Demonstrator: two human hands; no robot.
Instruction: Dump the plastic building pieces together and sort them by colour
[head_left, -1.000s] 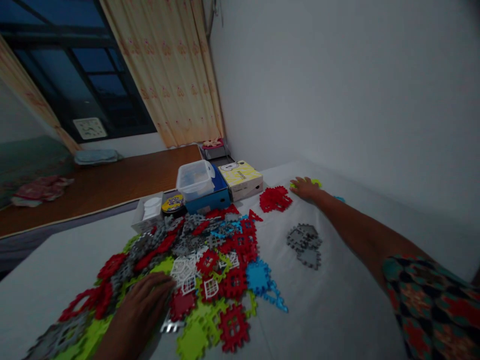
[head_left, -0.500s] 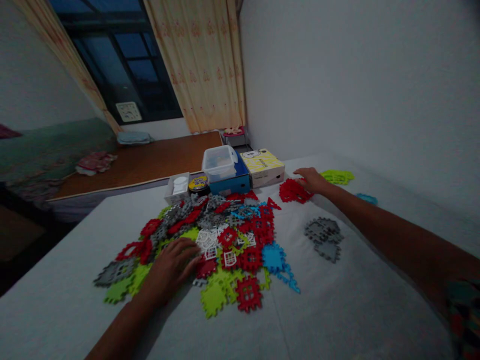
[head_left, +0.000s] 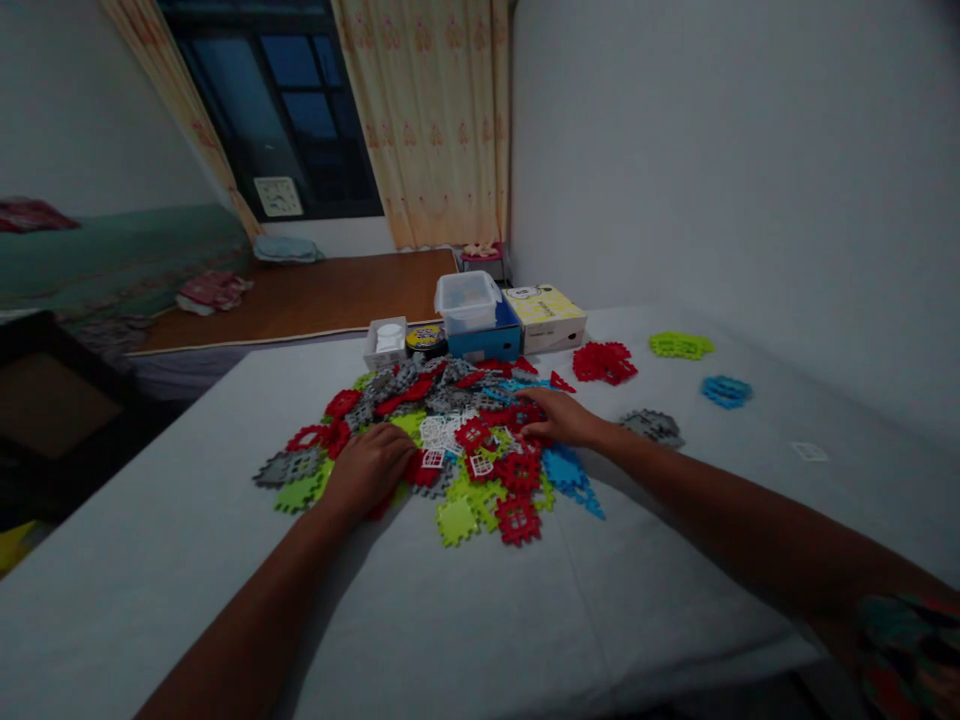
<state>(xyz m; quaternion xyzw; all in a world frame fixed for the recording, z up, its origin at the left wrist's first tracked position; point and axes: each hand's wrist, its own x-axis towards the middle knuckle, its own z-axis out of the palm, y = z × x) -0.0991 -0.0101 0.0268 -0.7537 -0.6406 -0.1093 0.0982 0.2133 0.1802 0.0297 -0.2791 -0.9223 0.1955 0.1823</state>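
A heap of toothed plastic building tiles in red, grey, lime, blue and white lies on the white sheet. My left hand [head_left: 371, 465] rests palm down on its near left side, fingers stretched over red and lime tiles; what lies under the palm is hidden. At the heap's right side is my right hand [head_left: 559, 417], thumb and fingers apart around the edge of red tiles. White window-like tiles [head_left: 442, 432] lie between the hands. Nearest to me are a lime tile [head_left: 457, 521] and a red window tile [head_left: 518, 520]. Blue tiles [head_left: 564, 468] lie below my right hand.
Separate piles of red [head_left: 604, 362], lime [head_left: 681, 346], blue [head_left: 725, 391] and grey tiles [head_left: 651, 426] lie to the right. A white window tile [head_left: 809, 452] lies beyond them. Behind the heap stand a clear plastic tub [head_left: 468, 303], a blue box [head_left: 484, 345] and a yellow-and-white box [head_left: 546, 318].
My right hand has moved from the separate red pile back left to the heap, leaving that pile on the sheet. My left hand stays on the heap. The view has shifted.
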